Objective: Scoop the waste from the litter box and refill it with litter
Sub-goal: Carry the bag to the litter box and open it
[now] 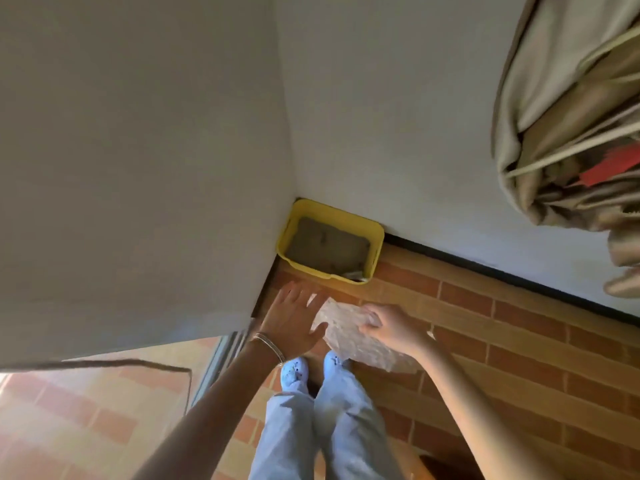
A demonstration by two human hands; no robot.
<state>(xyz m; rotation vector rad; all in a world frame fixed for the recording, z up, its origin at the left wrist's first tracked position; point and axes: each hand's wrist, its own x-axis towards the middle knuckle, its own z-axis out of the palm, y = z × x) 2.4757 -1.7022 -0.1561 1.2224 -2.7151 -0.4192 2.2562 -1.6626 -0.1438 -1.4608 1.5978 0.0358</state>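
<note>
A yellow litter box (376,247) is set in the wall corner, grey litter inside. A thin clear bag (341,329) is pinched in the right hand (389,326); the left hand (294,318) is splayed flat, holding nothing. Waste could be spilled if the bag (crumpled) is held one-handed

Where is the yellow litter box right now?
In the head view, the yellow litter box sits on the brick floor, tucked into the corner where two white walls meet, just beyond the person's left hand.
</note>
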